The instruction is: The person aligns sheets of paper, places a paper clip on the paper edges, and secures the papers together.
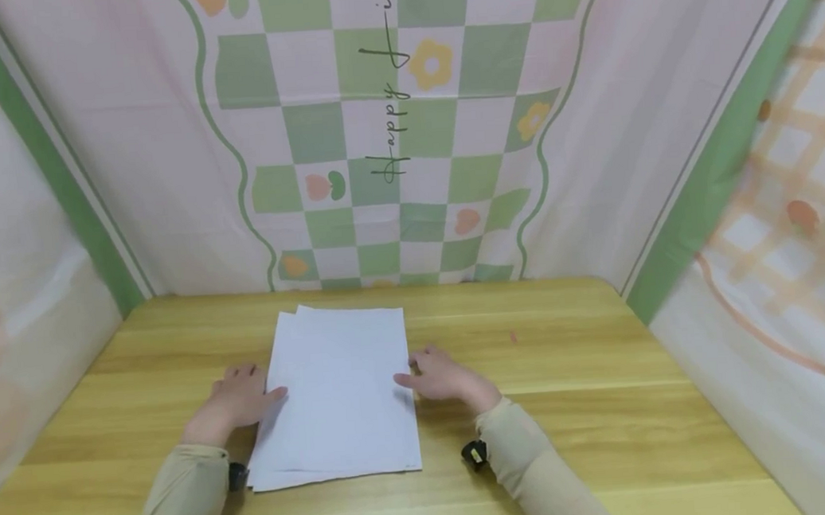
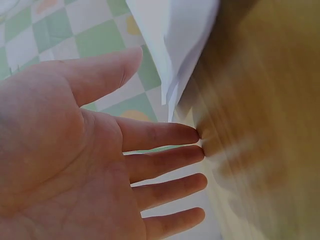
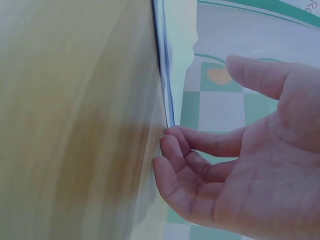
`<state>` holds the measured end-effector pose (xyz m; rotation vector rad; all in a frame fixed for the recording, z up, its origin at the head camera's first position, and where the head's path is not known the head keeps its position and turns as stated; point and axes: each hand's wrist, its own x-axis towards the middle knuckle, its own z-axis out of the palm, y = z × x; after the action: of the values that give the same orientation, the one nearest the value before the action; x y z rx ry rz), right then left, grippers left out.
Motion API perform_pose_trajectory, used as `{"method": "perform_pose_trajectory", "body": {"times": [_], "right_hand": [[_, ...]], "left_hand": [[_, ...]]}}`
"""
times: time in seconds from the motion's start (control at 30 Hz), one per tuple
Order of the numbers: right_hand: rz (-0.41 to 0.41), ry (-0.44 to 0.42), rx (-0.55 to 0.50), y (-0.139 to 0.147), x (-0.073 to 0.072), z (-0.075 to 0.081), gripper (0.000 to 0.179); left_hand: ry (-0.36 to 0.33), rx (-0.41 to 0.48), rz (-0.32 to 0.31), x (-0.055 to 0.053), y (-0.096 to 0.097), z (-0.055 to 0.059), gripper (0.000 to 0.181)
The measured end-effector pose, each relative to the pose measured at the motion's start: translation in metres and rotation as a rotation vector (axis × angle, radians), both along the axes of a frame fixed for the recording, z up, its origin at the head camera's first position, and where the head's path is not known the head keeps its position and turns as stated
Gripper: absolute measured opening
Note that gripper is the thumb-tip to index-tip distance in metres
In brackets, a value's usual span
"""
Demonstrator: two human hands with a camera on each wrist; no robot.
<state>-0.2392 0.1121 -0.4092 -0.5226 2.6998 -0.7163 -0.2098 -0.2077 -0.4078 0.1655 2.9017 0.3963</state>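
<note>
A small stack of white paper sheets [image 1: 343, 390] lies on the wooden table, its sheets slightly out of line at the top left corner and along the bottom. At the stack's left edge is my left hand [image 1: 239, 399]. Its thumb reaches over the paper, and in the left wrist view the straight fingers [image 2: 165, 157] meet the tabletop beside the sheets [image 2: 185, 40]. My right hand [image 1: 444, 376] is at the right edge. The right wrist view shows its loosely bent fingers [image 3: 172, 150] right at the sheets' edge [image 3: 167, 65], with the thumb raised apart from them.
The wooden table [image 1: 574, 406] extends on both sides of the paper. Behind it hangs a green-and-white checked curtain [image 1: 375, 132], with more printed cloth [image 1: 801, 262] at the sides. A tiny reddish mark [image 1: 513, 337] shows on the table to the right. Black wrist devices [image 1: 474, 454] sit at both sleeves.
</note>
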Motion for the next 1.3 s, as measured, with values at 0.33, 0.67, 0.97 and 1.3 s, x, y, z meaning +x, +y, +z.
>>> {"method": "perform_pose_trajectory", "body": {"times": [0.33, 0.67, 0.97, 1.3], "right_hand": [[-0.096, -0.138, -0.186, 0.0, -0.006, -0.003, 0.036], [-0.132, -0.166, -0.196, 0.0, -0.005, 0.002, 0.034], [-0.175, -0.192, -0.213, -0.003, -0.007, 0.003, 0.041], [-0.215, -0.243, -0.253, -0.007, -0.01, 0.007, 0.041]], "left_hand": [[-0.013, -0.009, -0.001, -0.004, 0.003, 0.0, 0.061], [-0.018, 0.004, -0.023, -0.011, 0.002, -0.002, 0.063], [-0.036, 0.034, -0.032, -0.011, 0.002, -0.003, 0.062], [-0.039, 0.052, -0.06, -0.009, 0.004, 0.006, 0.058]]}}
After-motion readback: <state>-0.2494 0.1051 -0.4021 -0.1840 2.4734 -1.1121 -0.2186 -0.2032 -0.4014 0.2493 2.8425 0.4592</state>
